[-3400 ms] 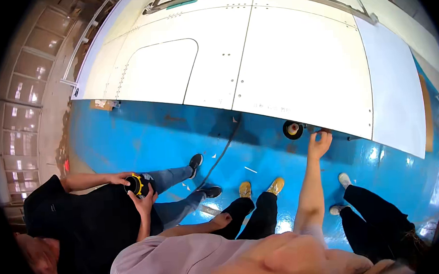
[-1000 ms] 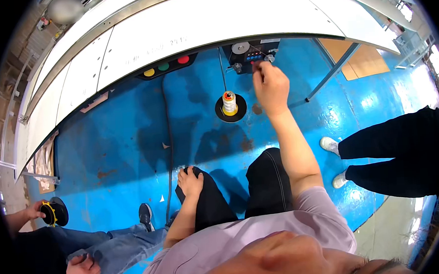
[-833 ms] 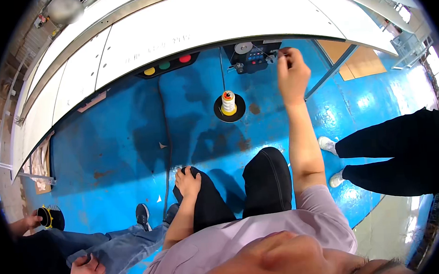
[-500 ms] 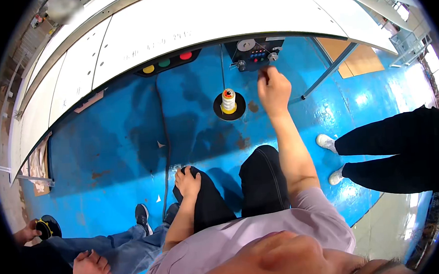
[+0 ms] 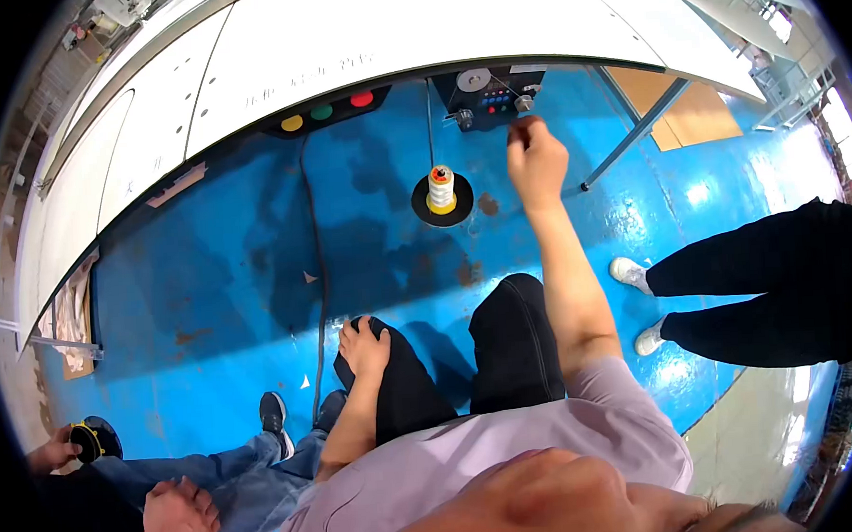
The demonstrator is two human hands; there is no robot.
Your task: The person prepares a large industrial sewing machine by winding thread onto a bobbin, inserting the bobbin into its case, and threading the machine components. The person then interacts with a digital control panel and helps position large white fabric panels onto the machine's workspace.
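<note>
My right hand is raised just below a black winder unit with a round metal disc and small lit buttons, under the table edge. Its thumb and fingers are bent together; whether they hold thread is too small to tell. Left of that hand, a white thread cone with a yellow base stands on a round black plate, beside a thin upright rod. My left hand rests on my left knee with its fingers spread, holding nothing.
Above is a white table. Beneath its edge sits a black panel with yellow, green and red buttons. A co-worker at the left holds a black and yellow reel; another person's legs are at the right. A cable crosses the floor.
The view has shifted from the tabletop to beneath its edge. My right hand moved out right from the winder, then back left below it. My left hand came to rest on my knee.
</note>
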